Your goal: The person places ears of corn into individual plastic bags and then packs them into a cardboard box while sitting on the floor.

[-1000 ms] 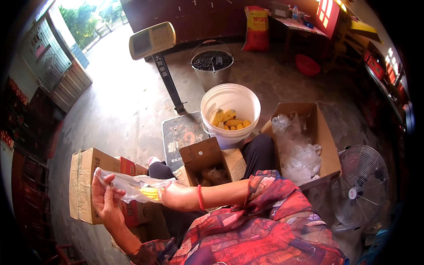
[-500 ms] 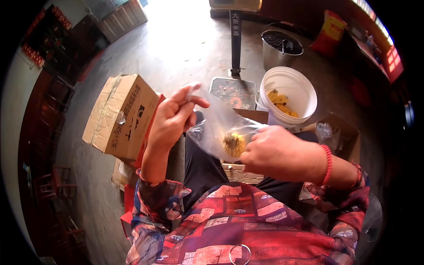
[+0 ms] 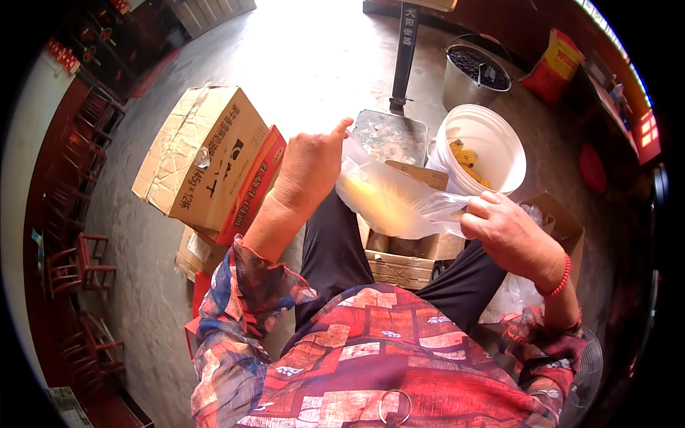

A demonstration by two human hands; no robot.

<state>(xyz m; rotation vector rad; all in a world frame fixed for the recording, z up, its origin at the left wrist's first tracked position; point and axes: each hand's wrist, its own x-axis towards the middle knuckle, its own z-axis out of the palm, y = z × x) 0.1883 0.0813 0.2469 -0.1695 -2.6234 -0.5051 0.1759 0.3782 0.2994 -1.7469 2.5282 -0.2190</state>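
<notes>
A clear plastic bag (image 3: 399,202) with a yellow corn cob inside stretches between my two hands. My left hand (image 3: 308,165) pinches the bag's left end, fingers closed on the film. My right hand (image 3: 505,232), with a red bead bracelet at the wrist, grips the bag's right end. The bag hangs over a small open cardboard box (image 3: 403,258) between my knees. Beyond it stands a white bucket (image 3: 508,146) holding several yellow corn cobs.
A large taped cardboard box (image 3: 196,155) and a red carton (image 3: 251,187) lie at my left. A platform scale (image 3: 394,134) with a post, a metal pot (image 3: 474,70) of dark stuff, and a carton with plastic bags (image 3: 555,222) stand ahead and right.
My hands have moved apart, pulling the bag out lengthwise; the right hand shifted right and the left hand's fingers drew together. The view turned slightly toward the bucket.
</notes>
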